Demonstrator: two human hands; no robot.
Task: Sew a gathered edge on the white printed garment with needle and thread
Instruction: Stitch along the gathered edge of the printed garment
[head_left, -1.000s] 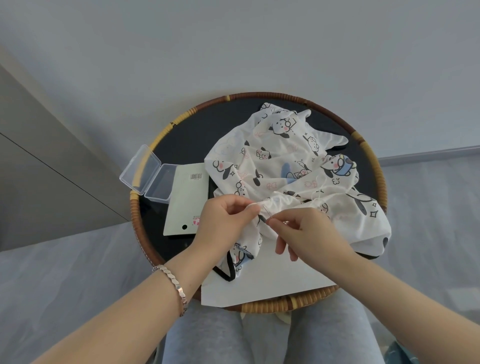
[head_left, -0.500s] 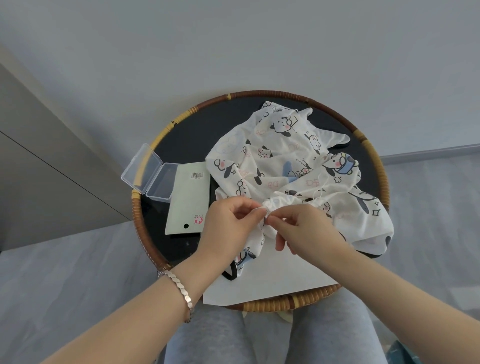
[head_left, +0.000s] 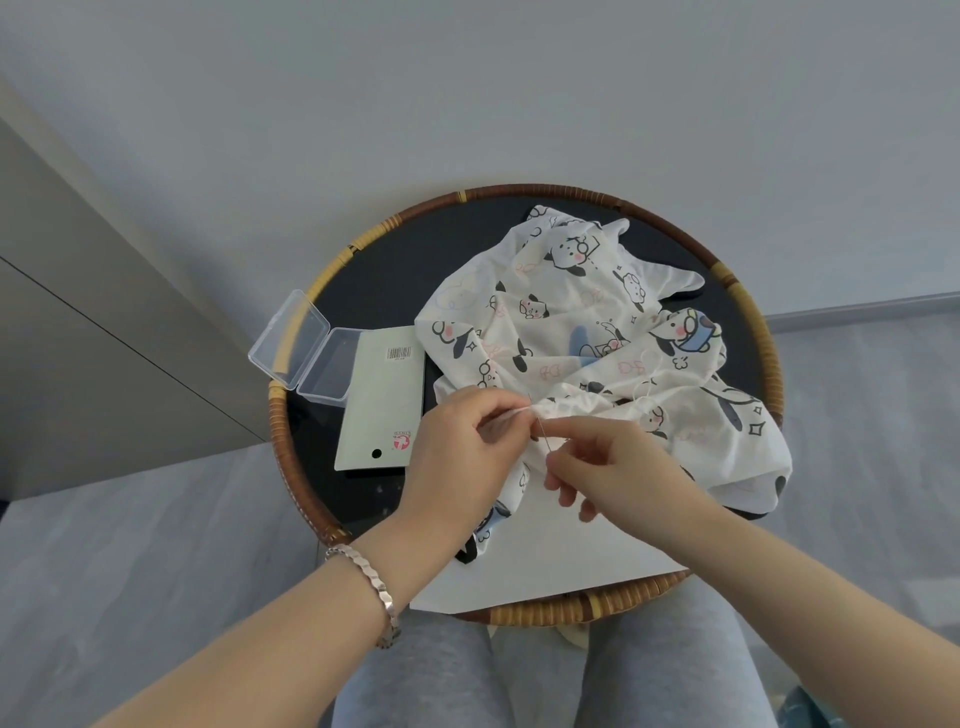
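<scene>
White printed garment (head_left: 571, 312) lies crumpled on the right half of the round rattan-rimmed desk (head_left: 384, 270), from far rim to near-right edge. One corner trails over a white sheet (head_left: 561, 566) at the near side. Its gathered edge (head_left: 576, 408) is a puckered ridge at the garment's near-left part, just beyond the hands.

Left hand (head_left: 462, 457) pinches the left end of that ridge btw thumb & forefinger. Right hand (head_left: 613, 467) pinches the needle (head_left: 540, 434), a thin dark line nearly upright at the fabric, right beside the left fingertips; its other fingers are loosely curled. Pale thread (head_left: 644, 371) loops over the cloth to the right of the gathers. Can't tell where it joins the needle.

Step in hand, as I read it: mid-stitch at the pinched edge, needle either going in or coming through; can't tell which. Next move prob. calls for the right hand to pull the needle clear & draw the thread snug w/o snapping it. The left hand should hold the puckers bunched, then the needle re-enters close beside for an even gather. Loose loop could tangle.

Left of the garment: pale card packet (head_left: 382, 400) w/ barcode, and an open clear plastic box (head_left: 306, 345) at the left rim.
</scene>
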